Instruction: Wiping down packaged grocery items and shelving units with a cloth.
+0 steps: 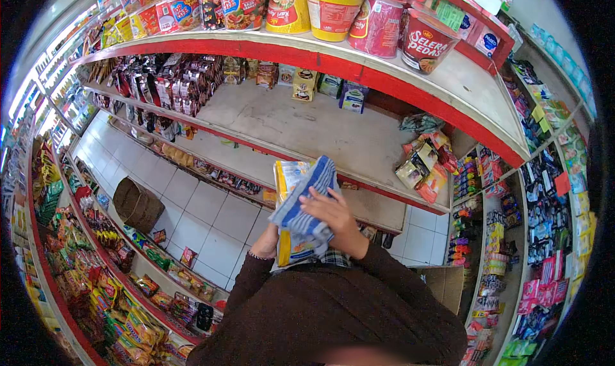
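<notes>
Close to my body I hold a yellow and white plastic packet [287, 177] upright. My left hand [265, 243] grips its lower left side, with the fingers partly hidden behind it. Across the packet's front lies a blue and grey striped cloth [307, 207], covering much of it. My right hand [331, 214] presses the cloth against the packet with fingers spread. Beyond both hands is a shelf board [288, 121] with a red front edge.
Cup noodles [331, 12] line the top shelf. Coffee sachets [178, 82] hang at the shelf's left, and a pile of packets [425, 166] lies at its right. A brown basket [138, 205] stands on the tiled floor, and a cardboard box [439, 284] is beside me.
</notes>
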Action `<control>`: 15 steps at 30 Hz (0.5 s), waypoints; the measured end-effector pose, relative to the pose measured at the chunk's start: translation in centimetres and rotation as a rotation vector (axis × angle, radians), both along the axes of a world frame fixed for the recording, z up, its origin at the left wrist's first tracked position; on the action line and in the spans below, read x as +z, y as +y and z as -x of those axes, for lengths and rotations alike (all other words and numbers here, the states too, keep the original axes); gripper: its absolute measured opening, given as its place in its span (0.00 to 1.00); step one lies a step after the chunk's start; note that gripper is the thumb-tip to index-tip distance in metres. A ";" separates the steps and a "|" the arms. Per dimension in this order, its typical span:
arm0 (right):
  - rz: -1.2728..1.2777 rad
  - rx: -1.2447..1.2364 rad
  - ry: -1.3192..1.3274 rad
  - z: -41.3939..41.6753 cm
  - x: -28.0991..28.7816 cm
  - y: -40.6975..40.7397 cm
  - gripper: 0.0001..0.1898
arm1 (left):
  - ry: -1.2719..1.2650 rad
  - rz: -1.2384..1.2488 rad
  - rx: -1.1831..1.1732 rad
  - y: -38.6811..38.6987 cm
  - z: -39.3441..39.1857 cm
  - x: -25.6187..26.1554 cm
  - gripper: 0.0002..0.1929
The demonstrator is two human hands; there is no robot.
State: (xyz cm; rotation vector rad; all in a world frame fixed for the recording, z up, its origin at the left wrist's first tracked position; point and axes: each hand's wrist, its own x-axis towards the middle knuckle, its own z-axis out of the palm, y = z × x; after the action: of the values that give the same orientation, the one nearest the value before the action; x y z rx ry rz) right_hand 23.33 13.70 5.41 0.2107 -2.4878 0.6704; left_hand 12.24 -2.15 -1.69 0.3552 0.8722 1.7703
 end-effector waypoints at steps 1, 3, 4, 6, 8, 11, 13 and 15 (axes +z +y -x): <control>0.001 -0.003 -0.002 0.1 -0.3 0.8 0.25 | 0.007 0.074 -0.015 -0.1 -0.2 0.4 0.31; 0.172 -0.184 0.110 0.5 -0.3 2.2 0.26 | -0.022 0.136 -0.049 -0.2 -0.7 1.4 0.30; 0.250 -0.180 0.085 0.7 -0.2 2.5 0.28 | -0.014 0.105 -0.074 -0.2 -1.0 1.6 0.29; 0.176 -0.167 0.067 0.3 0.6 0.6 0.27 | -0.011 0.102 -0.093 0.0 -1.4 1.5 0.27; -0.058 -0.134 0.010 -0.2 0.8 -1.6 0.26 | 0.215 0.119 -0.147 0.0 -1.1 0.1 0.27; -0.387 -0.063 0.012 -0.2 1.0 -1.4 0.27 | 0.276 0.119 -0.180 -0.1 -1.2 -0.4 0.26; -0.288 -0.052 0.030 0.5 1.0 -0.2 0.26 | 0.333 0.089 -0.245 0.1 -1.1 -1.9 0.28; 0.138 -0.114 0.075 1.0 2.0 0.9 0.23 | 0.174 0.114 -0.255 0.7 -2.0 -0.8 0.29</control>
State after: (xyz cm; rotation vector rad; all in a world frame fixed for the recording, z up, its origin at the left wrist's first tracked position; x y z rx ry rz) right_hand 22.38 14.59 7.39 0.0414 -2.3518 0.7684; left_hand 14.22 -1.50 -2.50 0.5276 0.9995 1.4645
